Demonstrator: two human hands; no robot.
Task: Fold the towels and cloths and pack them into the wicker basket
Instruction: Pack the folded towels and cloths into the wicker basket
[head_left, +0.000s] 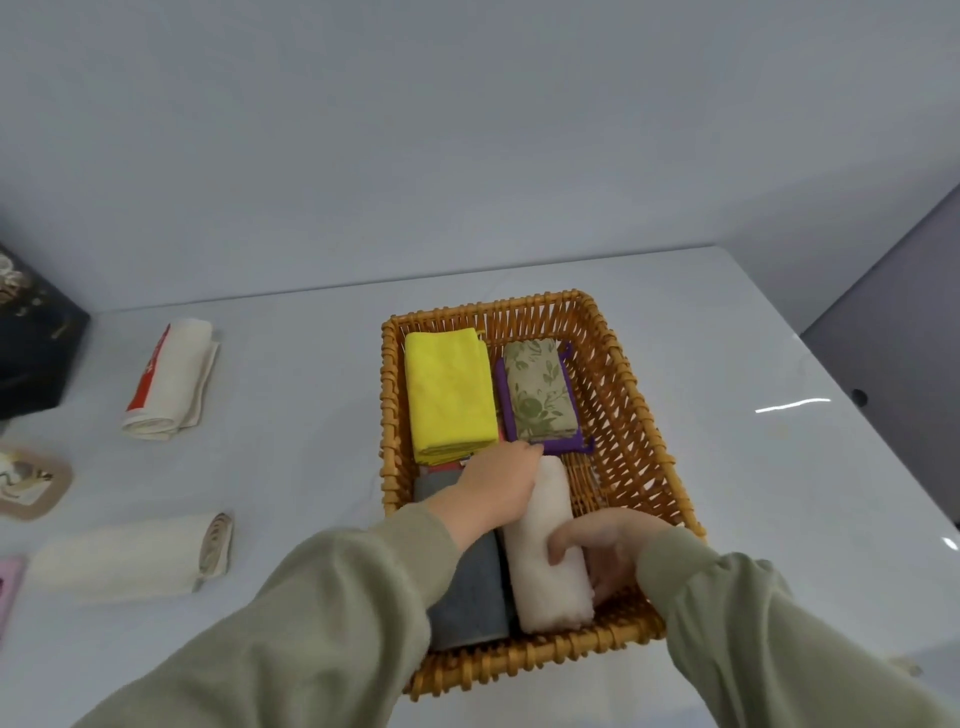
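The wicker basket (618, 395) stands on the white table in front of me. Inside lie a folded yellow cloth (449, 389) at the back left, a green leaf-print cloth (540, 389) on a purple one at the back right, a grey towel (470, 597) at the front left and a rolled white towel (545, 561) beside it. My left hand (493, 488) grips the far end of the white towel. My right hand (608, 545) holds its near part from the right, thumb over the top. A reddish cloth edge shows under the yellow one.
On the table to the left lie a folded white towel with a red stripe (171, 379) and a rolled cream towel (135, 556). A dark box (31, 338), a beige coaster (31, 486) and a pink item (8, 587) sit at the left edge.
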